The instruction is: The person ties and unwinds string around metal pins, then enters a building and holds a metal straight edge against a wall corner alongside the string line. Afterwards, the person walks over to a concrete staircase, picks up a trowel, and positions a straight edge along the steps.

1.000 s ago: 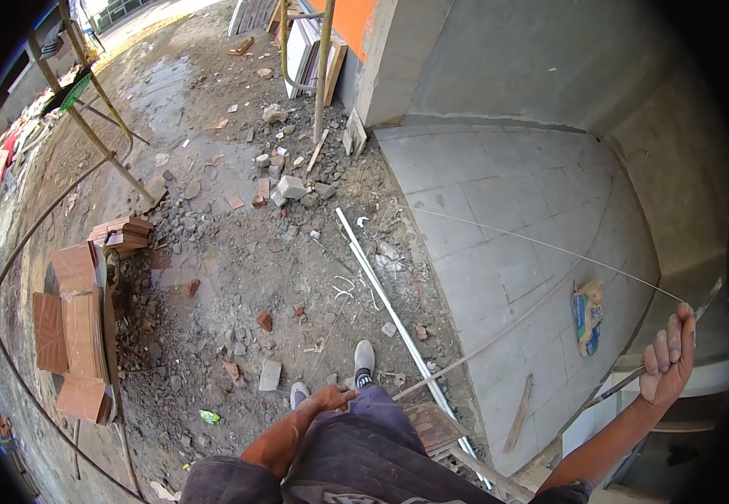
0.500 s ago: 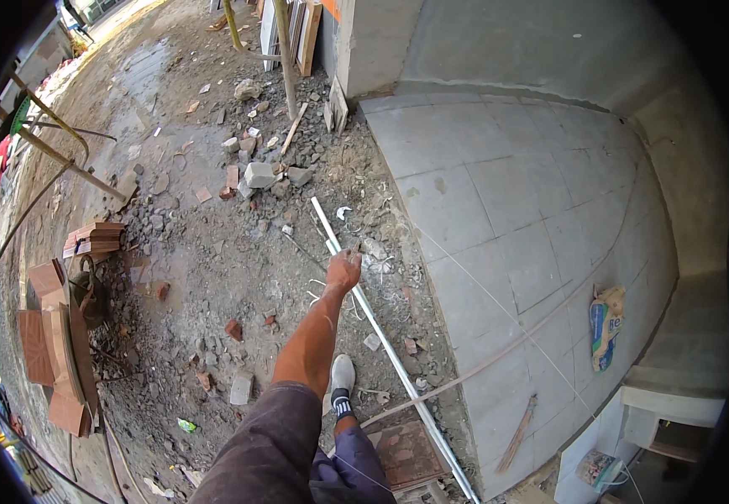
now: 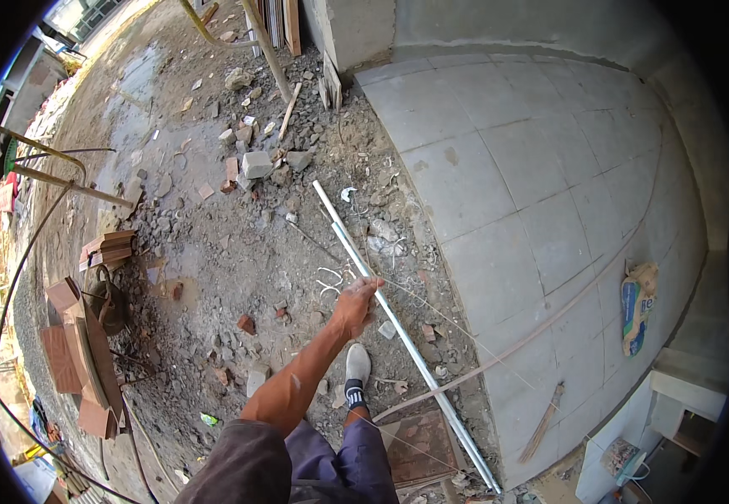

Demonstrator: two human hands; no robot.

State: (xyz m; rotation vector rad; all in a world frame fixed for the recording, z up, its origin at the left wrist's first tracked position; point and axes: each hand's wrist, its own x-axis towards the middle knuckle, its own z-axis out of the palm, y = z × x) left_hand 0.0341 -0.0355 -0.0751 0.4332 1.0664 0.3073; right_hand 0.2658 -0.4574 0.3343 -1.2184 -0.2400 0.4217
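My left hand (image 3: 356,307) reaches out from a dark sleeve over the rubble ground, its fingers closed in a pinch. A thin string (image 3: 471,338) runs from the fingertips toward the lower right, across the grey tiled floor. Just below the hand lie long white pipes (image 3: 419,359), side by side on the ground along the floor's edge. I cannot tell whether the hand touches them. Pale curled strips (image 3: 328,280) lie on the soil left of the hand. My right hand is out of view.
The grey tiled floor (image 3: 499,244) borders the dirt. A hose (image 3: 507,354) crosses it, near a wooden stick (image 3: 542,424) and a crumpled bag (image 3: 637,307). Concrete chunks (image 3: 256,165) and stacked brown tiles (image 3: 87,370) lie on the left. A reddish-brown board (image 3: 422,445) is beside my foot.
My left hand has moved nearer to me and slightly right, along the pipes. The string now shows running from its fingertips. The whole view has shifted slightly.
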